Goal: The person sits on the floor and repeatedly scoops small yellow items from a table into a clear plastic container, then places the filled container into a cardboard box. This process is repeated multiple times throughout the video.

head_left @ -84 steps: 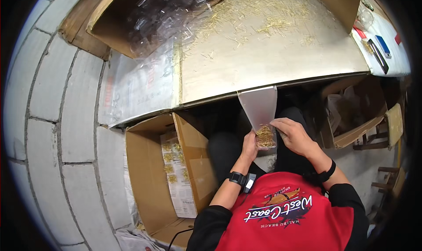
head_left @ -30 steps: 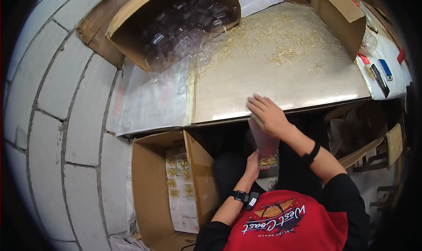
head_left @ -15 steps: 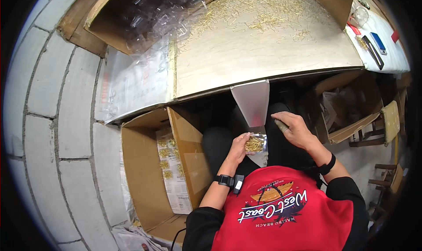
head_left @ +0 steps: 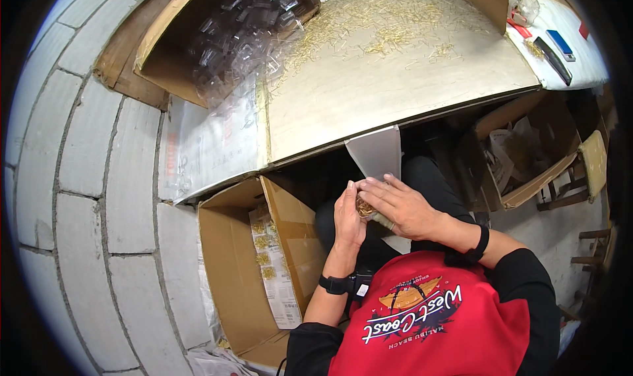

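Note:
Between my two hands, over my lap, is a small clear plastic box (head_left: pixel 364 206) filled with gold wire hooks. My left hand (head_left: pixel 348 216) is closed along its left side, fingers pointing up. Across its top and right side lies my right hand (head_left: pixel 403 211), closed against the box with the fingers close together. Most of the box is hidden by the hands, so its lid cannot be made out. Just beyond the hands, a whitish chute (head_left: pixel 377 150) slopes down from the table edge.
Loose gold hooks (head_left: pixel 389 27) lie scattered over the table (head_left: pixel 369 89). A carton (head_left: pixel 165 56) of clear plastic boxes stands far left. An open carton (head_left: pixel 227 264) beside my left arm holds packed boxes. Another carton (head_left: pixel 527 172) and a stool (head_left: pixel 593 165) are at right.
My right hand has moved left from beside the chute onto the box. The box has come up slightly to the left and is now largely covered by both hands.

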### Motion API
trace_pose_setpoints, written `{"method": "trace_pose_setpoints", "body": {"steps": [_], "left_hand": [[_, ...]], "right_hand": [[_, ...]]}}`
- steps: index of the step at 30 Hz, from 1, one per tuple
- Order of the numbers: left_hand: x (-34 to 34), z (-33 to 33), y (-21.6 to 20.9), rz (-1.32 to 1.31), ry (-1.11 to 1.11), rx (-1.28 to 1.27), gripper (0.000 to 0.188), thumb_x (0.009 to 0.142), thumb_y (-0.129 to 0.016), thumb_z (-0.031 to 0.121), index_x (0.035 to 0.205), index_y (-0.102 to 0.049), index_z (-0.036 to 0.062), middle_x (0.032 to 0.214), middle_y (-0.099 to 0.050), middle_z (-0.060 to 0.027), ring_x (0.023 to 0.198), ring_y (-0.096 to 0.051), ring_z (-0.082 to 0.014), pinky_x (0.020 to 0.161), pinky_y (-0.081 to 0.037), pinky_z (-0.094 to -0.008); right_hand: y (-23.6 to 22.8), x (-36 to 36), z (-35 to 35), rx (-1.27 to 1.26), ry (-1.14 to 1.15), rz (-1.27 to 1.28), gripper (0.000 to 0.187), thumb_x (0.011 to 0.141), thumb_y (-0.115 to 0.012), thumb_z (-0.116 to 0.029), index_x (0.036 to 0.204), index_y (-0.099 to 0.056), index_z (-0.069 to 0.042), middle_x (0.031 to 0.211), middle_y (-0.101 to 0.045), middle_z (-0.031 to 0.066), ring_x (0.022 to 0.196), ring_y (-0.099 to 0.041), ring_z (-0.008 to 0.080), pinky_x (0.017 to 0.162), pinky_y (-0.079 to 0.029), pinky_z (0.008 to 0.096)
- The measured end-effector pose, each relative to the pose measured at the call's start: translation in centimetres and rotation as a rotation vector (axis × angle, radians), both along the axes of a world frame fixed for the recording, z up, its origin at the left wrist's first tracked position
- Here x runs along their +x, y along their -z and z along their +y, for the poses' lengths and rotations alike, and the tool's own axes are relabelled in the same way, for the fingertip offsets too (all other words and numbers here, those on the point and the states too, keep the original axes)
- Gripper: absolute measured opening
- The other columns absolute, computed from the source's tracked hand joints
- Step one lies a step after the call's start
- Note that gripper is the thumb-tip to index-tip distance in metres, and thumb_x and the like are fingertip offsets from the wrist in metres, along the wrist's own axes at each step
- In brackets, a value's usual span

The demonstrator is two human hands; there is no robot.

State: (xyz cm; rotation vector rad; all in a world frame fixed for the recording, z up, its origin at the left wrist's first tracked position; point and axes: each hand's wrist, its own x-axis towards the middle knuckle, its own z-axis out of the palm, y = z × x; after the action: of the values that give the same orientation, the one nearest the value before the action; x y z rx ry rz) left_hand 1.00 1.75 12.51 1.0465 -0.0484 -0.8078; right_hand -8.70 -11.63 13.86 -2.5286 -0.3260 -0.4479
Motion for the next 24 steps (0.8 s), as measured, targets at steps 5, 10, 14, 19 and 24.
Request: {"method": "trace_pose_setpoints", "body": {"steps": [5,10,14,19,24], "left_hand": [[-0.2,-0.5,0.7,-0.008,-0.015,-0.003,0.033,0.100,-0.042,0.031,0.104,-0.058,0.0020,0.099,-0.063,-0.0077,0.089,-0.063,-0.0158,0.073,-0.053,-0.0295],[-0.1,0.0,0.8,-0.034,0.085,0.049,0.031,0.098,-0.046,0.030,0.107,-0.056,0.0017,0.097,-0.064,-0.0092,0.086,-0.065,-0.0178,0.067,-0.058,-0.0323],[0.2,0.1,0.5,-0.012,0.028,0.055,0.031,0.098,-0.045,0.028,0.109,-0.055,0.0010,0.094,-0.064,-0.0111,0.077,-0.067,-0.0193,0.059,-0.060,-0.0338],[0.9,0.3,-0.2,0.081,0.000,-0.085,0.031,0.098,-0.043,0.028,0.108,-0.056,0.0014,0.092,-0.064,-0.0111,0.075,-0.067,-0.0199,0.057,-0.060,-0.0335],[0.9,0.3,0.0,0.025,0.006,0.029,0.029,0.098,-0.044,0.026,0.108,-0.056,0.0016,0.094,-0.064,-0.0108,0.078,-0.068,-0.0196,0.056,-0.060,-0.0326]], "right_hand": [[-1.3,0.1,0.2,0.132,-0.001,-0.027,0.062,0.080,-0.063,-0.013,0.136,-0.038,0.001,0.137,-0.043,0.0194,0.128,-0.042,0.0315,0.107,-0.032,0.0438],[-2.1,0.2,-2.0,0.436,0.139,-0.178,0.051,0.082,-0.060,-0.006,0.129,-0.045,0.004,0.127,-0.052,0.0220,0.115,-0.052,0.0379,0.095,-0.045,0.0394],[-2.3,-0.2,-2.1,0.194,0.068,-0.095,0.053,0.082,-0.063,-0.013,0.131,-0.045,-0.001,0.134,-0.048,0.0174,0.125,-0.045,0.0332,0.103,-0.037,0.0429],[-1.6,-0.6,-1.3,-0.021,-0.006,-0.047,0.057,0.082,-0.065,-0.023,0.131,-0.045,-0.004,0.138,-0.044,0.0131,0.132,-0.037,0.0297,0.107,-0.028,0.0482],[-2.8,0.6,-2.1,0.141,0.050,-0.017,0.067,0.072,-0.075,-0.017,0.130,-0.046,-0.004,0.136,-0.046,0.0145,0.131,-0.039,0.0323,0.106,-0.031,0.0478]]}}
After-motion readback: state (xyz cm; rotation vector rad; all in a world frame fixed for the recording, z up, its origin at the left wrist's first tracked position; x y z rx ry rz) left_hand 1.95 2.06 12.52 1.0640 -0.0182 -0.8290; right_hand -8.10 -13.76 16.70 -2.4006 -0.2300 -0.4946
